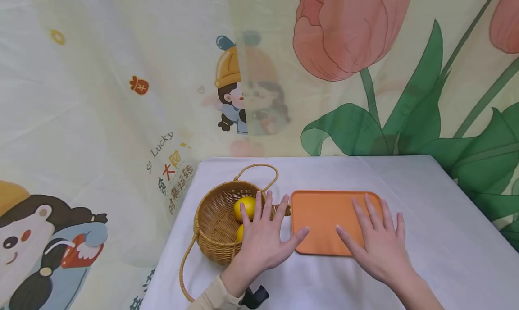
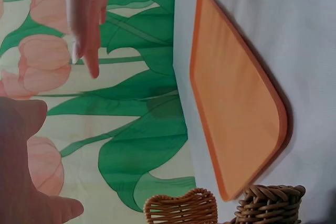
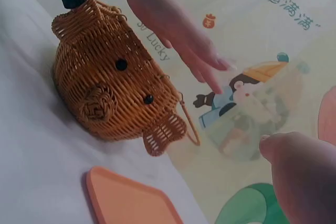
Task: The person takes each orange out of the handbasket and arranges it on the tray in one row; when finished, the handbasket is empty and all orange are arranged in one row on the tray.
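Note:
Fingers spread, my left hand (image 1: pixel 263 242) hovers at the right side of a round wicker basket (image 1: pixel 215 251) and overlaps its rim in the head view. Two yellow lemon-like fruits (image 1: pixel 244 208) lie in the basket, the nearer one partly hidden behind the hand. My right hand (image 1: pixel 383 251) is held over the right part of an orange rectangular tray (image 1: pixel 324 220), its fingers also spread. Neither hand holds anything. In the right wrist view the basket (image 3: pixel 113 77) shows an animal face with black button eyes, a woven snout and ears.
A white cloth covers the table (image 1: pixel 438 220). The basket's thin loop handles (image 1: pixel 184 256) stick out behind it and at its near left. A printed curtain (image 1: pixel 263 75) with tulips and cartoon figures hangs right behind the table and along its left side.

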Available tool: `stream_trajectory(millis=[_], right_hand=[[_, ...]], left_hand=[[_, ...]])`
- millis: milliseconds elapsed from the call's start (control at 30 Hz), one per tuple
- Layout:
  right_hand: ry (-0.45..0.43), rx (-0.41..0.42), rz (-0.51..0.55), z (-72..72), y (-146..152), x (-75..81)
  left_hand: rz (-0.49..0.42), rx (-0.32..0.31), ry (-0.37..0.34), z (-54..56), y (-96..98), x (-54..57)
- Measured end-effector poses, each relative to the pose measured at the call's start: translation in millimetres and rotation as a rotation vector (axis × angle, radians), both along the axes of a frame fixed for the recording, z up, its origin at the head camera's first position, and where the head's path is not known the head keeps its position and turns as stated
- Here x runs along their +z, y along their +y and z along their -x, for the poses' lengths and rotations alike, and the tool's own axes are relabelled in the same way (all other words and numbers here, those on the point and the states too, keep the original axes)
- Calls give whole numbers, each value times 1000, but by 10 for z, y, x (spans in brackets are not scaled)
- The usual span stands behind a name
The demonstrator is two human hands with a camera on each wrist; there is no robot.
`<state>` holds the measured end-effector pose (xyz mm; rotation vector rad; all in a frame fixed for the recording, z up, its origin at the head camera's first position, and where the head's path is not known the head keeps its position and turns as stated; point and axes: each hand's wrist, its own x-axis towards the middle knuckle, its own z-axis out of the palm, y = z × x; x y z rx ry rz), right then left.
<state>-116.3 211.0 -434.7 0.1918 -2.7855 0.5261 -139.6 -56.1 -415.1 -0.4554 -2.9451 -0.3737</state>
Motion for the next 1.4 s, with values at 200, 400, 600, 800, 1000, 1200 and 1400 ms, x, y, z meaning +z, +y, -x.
stream_trajectory(millis=[200,400,600,800,1000,1200,1400], right_hand=[[-52,-30,31,12,195,-140],[-125,-38,92,95,445,-334],[-132,-82,198,112,726,-593],[-127,-173,293,124,931,-884],[-117,-216,346,95,1006,-1204],[-91,-251,394,105,1026,-1282],[-76,-263,377,121,1017,-1302]], left_hand=[[-22,25,30,52,-63,-22],[-163,66,99,157,-260,-21],[-278,100,121,320,-511,36],[-276,129,-81,485,-722,70],[-174,98,-227,557,-839,104],[-112,52,-286,642,-922,234],[-72,4,-308,782,-1010,351]])
